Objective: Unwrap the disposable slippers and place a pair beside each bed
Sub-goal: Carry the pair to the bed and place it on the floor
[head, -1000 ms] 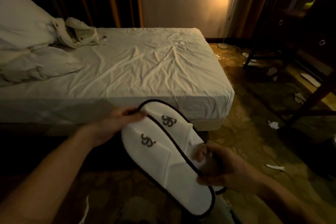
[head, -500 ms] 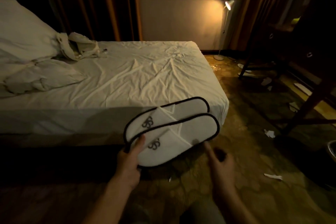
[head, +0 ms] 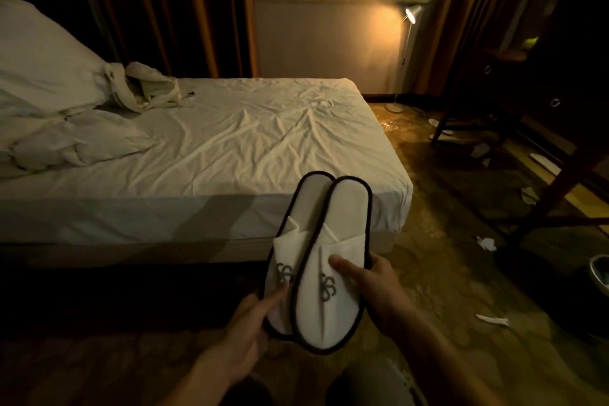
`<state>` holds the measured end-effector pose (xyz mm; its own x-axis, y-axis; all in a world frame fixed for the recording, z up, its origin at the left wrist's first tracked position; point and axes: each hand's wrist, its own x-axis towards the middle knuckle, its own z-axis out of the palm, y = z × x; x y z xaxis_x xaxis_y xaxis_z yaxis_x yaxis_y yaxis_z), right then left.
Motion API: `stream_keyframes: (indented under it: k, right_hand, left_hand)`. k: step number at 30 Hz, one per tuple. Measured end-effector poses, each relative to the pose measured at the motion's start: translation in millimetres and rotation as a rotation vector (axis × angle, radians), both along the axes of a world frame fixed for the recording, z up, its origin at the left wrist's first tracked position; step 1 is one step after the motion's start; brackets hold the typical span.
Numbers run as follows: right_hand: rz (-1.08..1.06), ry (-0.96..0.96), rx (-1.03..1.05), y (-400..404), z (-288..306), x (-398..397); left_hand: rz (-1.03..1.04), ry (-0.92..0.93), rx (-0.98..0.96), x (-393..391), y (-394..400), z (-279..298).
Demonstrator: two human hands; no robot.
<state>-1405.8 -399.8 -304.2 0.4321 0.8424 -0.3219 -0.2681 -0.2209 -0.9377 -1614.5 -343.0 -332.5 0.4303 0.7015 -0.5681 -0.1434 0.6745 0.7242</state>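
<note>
Dim hotel-room lighting comes from one floor lamp [head: 412, 14] at the upper right of the frame. A bed [head: 230, 148] with a creased white sheet fills the left and centre, with pillows [head: 43, 76] at the upper left. Patterned carpet [head: 445, 257] covers the lower right, and scraps of torn wrapping [head: 486, 242] lie scattered on it.

**Task items.** The pair of slippers [head: 319, 260], white with dark piping and a dark monogram on each toe, is at lower centre, side by side and slightly overlapped, heels toward the bed. No wrapper is visible on them. The pair is off the floor, in front of the bed's near side.

**Hands.**
- Left hand [head: 244, 336]: closed on the toe end of the left-hand slipper, one finger lying across its upper.
- Right hand [head: 372, 287]: closed on the right edge of the right-hand slipper, thumb pressed on top near the monogram.

**Step in hand.** Unwrapping appears complete for this pair; placement is under way.

**Next move.** Lower the pair to the carpet just beside the bed, level and aligned, then release both hands. Whether a second bed exists cannot be told.
</note>
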Motion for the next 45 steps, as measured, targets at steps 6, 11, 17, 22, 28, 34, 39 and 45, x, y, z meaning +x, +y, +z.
stream_keyframes:
  k: [6, 11, 17, 22, 28, 34, 39, 45]
  right_hand:
    - [0.024, -0.053, -0.037, 10.5, -11.1, 2.0]
    - [0.087, 0.028, -0.046, -4.3, -30.0, -8.1]
    - [0.014, 0.045, -0.016, -13.0, -33.7, 17.5]
    - [0.014, 0.001, -0.051, -15.2, -41.8, 33.3]
    - [0.032, -0.015, -0.049, -10.8, -50.3, 36.6]
    - [0.040, -0.011, -0.091, 16.0, -93.7, 62.2]
    - [0.037, 0.043, -0.166, 51.2, -181.9, 90.9]
    - [0.047, 0.087, -0.287, 95.4, -321.6, 126.3]
  left_hand:
    - [0.109, 0.060, 0.161, 21.8, -5.8, -8.7]
    - [0.219, 0.042, 0.128, 24.1, -5.9, -17.7]
    - [0.246, 0.116, 0.167, 17.0, -0.8, -27.3]
    - [0.234, 0.097, 0.175, 17.6, 3.0, -25.7]
    - [0.204, 0.087, 0.211, 28.4, 7.7, -29.6]
    - [0.145, 0.108, 0.178, 49.3, 39.0, -72.6]
    - [0.104, 0.113, 0.006, 79.9, 78.6, -162.1]
    - [0.108, 0.186, -0.319, 117.6, 124.3, -300.8]
